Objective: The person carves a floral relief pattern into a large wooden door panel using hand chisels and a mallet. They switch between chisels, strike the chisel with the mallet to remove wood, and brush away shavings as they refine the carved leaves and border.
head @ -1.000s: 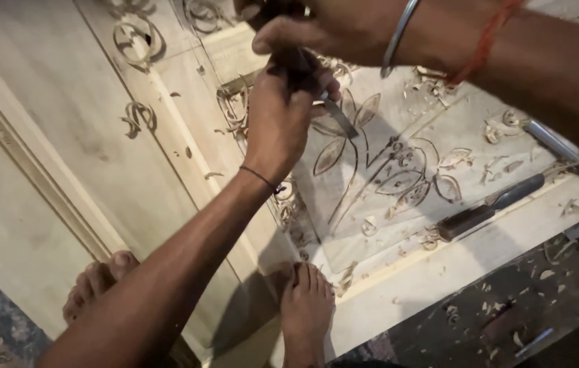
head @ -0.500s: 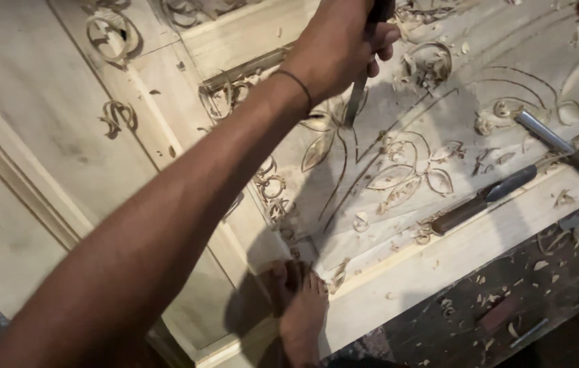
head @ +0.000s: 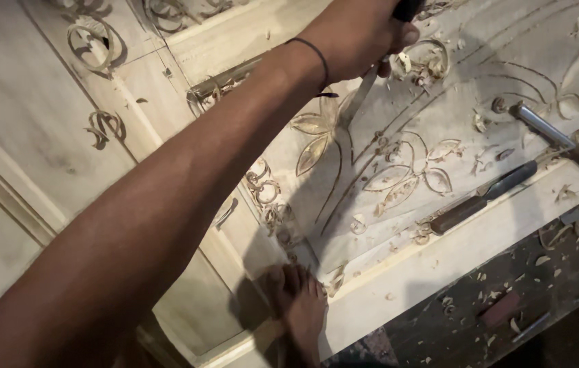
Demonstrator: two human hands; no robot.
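Observation:
My left hand is closed around the dark handle of a chisel at the top edge of the head view. The chisel's steel blade slants down to the pale carved wooden panel, with its tip beside a carved leaf. A thin black band circles that wrist. My forearm crosses the picture from the lower left. My right hand is out of view. The panel carries cut stems, leaves and flower outlines.
A spare chisel with a brown handle lies on the panel's lower right edge, and a metal-shafted tool lies further right. My bare foot rests on the frame. Wood curls litter the panel; the dark floor holds chips and small tools.
My right hand, seen a second ago above the chisel, has left the view. My left hand and the chisel have shifted towards the top of the picture.

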